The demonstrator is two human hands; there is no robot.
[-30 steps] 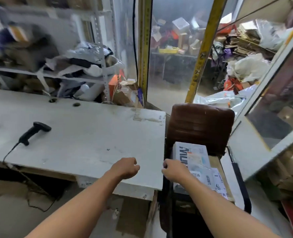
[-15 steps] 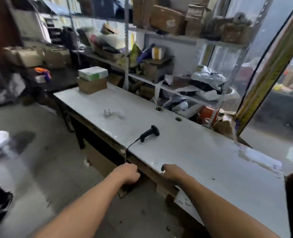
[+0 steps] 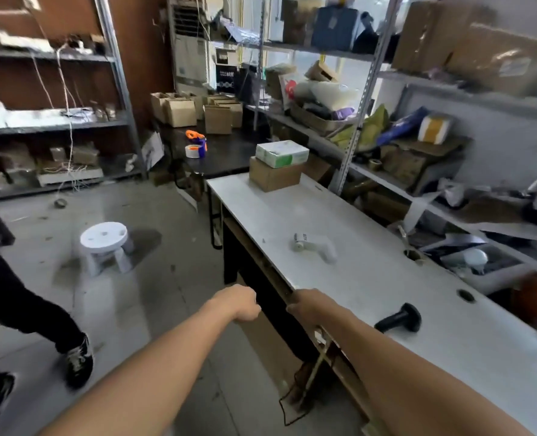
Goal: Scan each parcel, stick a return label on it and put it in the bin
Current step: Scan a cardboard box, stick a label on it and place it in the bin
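1. Presently, left hand (image 3: 245, 303): fingers curled into a loose fist, nothing in it; it hangs out over the floor, clear of the table edge.
2. Right hand (image 3: 308, 305): fingers folded under and mostly hidden behind the knuckles; it appears to hold nothing, though whether it touches the table edge cannot be told.
3. Table (image 3: 370, 278): pale top, running ahead and to the right of both hands.
4. Black scanner (image 3: 399, 319): lies on its side on the table, near the right fingers and to their right.
5. White handheld device (image 3: 314, 245): on the table, ahead of the right fingers; too blurred to say what it is.
6. Parcels: a brown box (image 3: 275, 177) at the table's far end with a white-and-green box (image 3: 282, 153) stacked on it, both well beyond the fingertips.
7. Bin: not identifiable here.
8. Other items: white stool (image 3: 103, 247) and a second person's leg (image 3: 31, 309) on the floor, left of the left hand.
9. Step judged in hand: fetching a parcel; no box is scanned or labelled yet, as far as visible.
10. Handling advice: step closer before reaching; lift the top box alone with both hands open wide, or support the brown box from beneath so the stack does not slide; set it down near the scanner with any barcode facing up.
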